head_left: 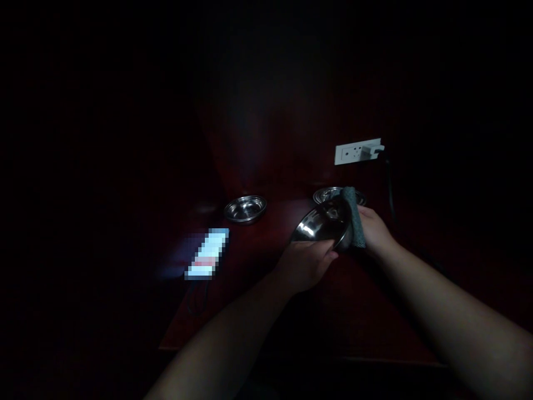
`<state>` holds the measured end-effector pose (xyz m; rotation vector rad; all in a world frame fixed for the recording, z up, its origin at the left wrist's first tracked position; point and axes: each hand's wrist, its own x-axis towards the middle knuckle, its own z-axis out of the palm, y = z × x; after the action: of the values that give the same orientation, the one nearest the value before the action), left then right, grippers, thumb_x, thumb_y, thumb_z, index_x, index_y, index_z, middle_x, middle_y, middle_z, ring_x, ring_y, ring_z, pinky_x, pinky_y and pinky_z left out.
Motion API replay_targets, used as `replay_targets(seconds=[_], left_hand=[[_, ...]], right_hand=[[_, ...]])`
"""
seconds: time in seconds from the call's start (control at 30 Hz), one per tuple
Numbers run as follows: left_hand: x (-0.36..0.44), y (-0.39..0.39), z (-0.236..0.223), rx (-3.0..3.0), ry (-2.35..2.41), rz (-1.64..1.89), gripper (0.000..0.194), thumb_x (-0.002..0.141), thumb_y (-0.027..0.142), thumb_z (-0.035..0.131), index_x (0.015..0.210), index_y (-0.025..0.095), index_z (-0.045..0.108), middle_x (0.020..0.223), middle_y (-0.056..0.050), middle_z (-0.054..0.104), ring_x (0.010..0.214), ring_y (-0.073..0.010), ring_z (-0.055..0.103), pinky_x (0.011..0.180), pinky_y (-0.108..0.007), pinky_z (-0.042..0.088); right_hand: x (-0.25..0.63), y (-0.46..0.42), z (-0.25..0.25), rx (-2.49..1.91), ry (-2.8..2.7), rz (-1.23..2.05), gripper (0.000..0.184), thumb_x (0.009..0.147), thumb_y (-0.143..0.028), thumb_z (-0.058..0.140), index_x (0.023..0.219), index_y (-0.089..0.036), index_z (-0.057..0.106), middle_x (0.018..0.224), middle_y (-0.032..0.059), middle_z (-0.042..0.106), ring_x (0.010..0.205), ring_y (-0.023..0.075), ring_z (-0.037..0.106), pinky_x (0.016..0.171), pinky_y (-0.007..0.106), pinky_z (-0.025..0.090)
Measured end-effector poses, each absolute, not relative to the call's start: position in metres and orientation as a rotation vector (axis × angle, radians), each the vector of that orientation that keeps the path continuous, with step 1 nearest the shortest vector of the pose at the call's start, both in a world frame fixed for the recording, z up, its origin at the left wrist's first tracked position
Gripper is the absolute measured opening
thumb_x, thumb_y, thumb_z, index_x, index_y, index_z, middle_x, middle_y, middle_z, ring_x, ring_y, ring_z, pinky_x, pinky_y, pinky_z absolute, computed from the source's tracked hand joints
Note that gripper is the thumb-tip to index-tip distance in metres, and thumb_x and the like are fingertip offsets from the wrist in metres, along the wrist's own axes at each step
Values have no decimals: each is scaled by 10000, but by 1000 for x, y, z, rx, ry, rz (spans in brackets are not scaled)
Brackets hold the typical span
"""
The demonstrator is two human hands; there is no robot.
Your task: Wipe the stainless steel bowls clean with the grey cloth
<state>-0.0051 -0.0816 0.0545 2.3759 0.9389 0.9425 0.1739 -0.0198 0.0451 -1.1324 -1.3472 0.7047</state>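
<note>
Nearer the person than the socket plate [348, 154], the left hand [306, 265] grips a tilted metal bowl [320, 223] by its near side; the right hand [377, 230] holds a grey cloth [353, 219] against its right edge; a hard push could twist the bowl loose, perhaps knocking the dish [320, 196] below the socket plate; dim light could hide a slip.

Left hand [308, 266] grips a tilted metal bowl [318, 223]; right hand [375, 231] holds a grey cloth [356, 222] against its rim, above the table [333, 316].
</note>
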Motion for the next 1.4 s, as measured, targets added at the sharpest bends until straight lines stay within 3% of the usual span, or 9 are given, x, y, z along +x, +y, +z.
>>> replay_targets(seconds=[0.27, 0.5, 0.63, 0.77, 0.93, 1.1, 1.23, 1.4], left_hand=[[-9, -84, 48, 2088, 853, 1193, 374, 887, 384, 296, 815, 191, 609, 701, -25, 583, 660, -155, 530, 650, -256, 361], [-5, -82, 47, 1613, 899, 1468, 376, 860, 451, 354, 739, 180, 585, 662, -14, 569, 616, -138, 497, 593, -245, 378], [-2, -76, 47, 1337, 918, 1565, 332, 857, 433, 376, 730, 187, 561, 661, 8, 563, 602, -122, 490, 568, -236, 378], [0, -63, 44, 1024, 850, 1665, 300, 840, 435, 424, 706, 184, 520, 648, 29, 537, 599, -102, 493, 582, -229, 390], [3, -47, 47, 711, 771, 1691, 278, 849, 406, 435, 762, 164, 540, 614, 33, 522, 555, -74, 504, 593, -209, 406], [4, -42, 47, 582, 772, 1670, 259, 823, 398, 501, 747, 154, 542, 617, 31, 531, 546, -64, 511, 600, -206, 418], [7, -44, 43, 540, 841, 1655, 310, 795, 443, 528, 689, 152, 518, 565, 48, 482, 503, -59, 468, 571, -210, 394], [10, -50, 45, 609, 860, 1639, 372, 739, 492, 572, 622, 150, 485, 541, 51, 468, 475, -57, 421, 518, -210, 346]], right_hand=[[175, -19, 45, -1084, -1262, 996, 356, 681, -523, 605, 762, -181, 661, 602, 60, 653, 567, 213, 608, 533, 323, 486], [169, -21, 43, -1042, -1228, 1117, 348, 671, -514, 631, 759, -178, 653, 614, 38, 653, 558, 187, 603, 537, 304, 483], [169, -18, 39, -1104, -1280, 1033, 374, 701, -527, 587, 767, -165, 650, 606, 28, 649, 518, 164, 572, 515, 289, 462], [168, -16, 37, -1186, -1410, 864, 382, 778, -499, 483, 788, -161, 658, 641, 45, 660, 596, 190, 593, 555, 301, 469], [165, -17, 35, -1196, -1592, 654, 361, 834, -419, 408, 935, -160, 639, 934, 84, 676, 901, 242, 606, 765, 361, 473], [162, -19, 33, -1144, -1615, 540, 379, 867, -368, 384, 1126, -166, 572, 1197, 99, 586, 1116, 239, 518, 964, 410, 371], [162, -22, 34, -1107, -1623, 464, 417, 878, -367, 385, 1228, -172, 501, 1265, 98, 535, 1157, 224, 487, 1020, 409, 320], [162, -24, 37, -1043, -1644, 430, 409, 880, -398, 390, 1228, -213, 498, 1232, 74, 556, 1122, 233, 512, 997, 437, 351]])
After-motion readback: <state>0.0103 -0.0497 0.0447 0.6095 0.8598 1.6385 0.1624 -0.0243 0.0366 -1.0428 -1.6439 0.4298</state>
